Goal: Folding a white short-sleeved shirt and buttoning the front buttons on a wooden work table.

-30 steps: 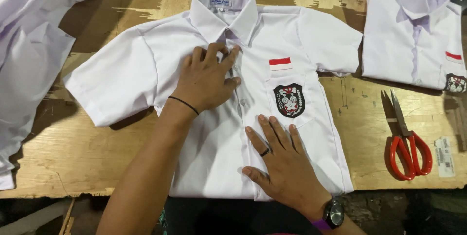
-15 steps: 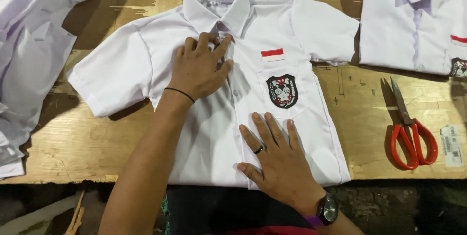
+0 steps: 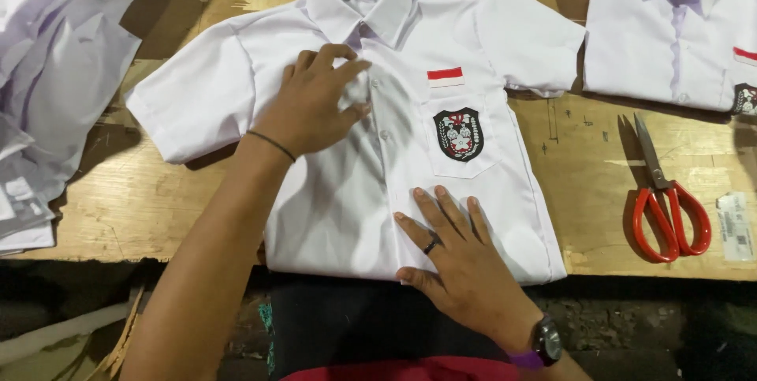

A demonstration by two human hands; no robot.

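A white short-sleeved shirt [image 3: 481, 42] lies flat, front up, on a wooden table [image 3: 142, 199]. It has a collar at the far end, a red-and-white patch and a dark shield badge on the chest pocket. My left hand [image 3: 315, 101] rests on the upper chest beside the button line, fingers curled and pinching the cloth. My right hand [image 3: 457, 251], with a ring and a wristwatch, lies flat with fingers spread on the lower hem near the table's front edge.
Red-handled scissors [image 3: 666, 207] lie on the table to the right, with a small white tag [image 3: 736, 225] beside them. A second white shirt [image 3: 670, 34] sits at the far right. A pile of white cloth [image 3: 55, 73] covers the left side.
My left hand has slid slightly left off the button line and its fingers have curled into the cloth. My right hand stays flat on the lower hem.
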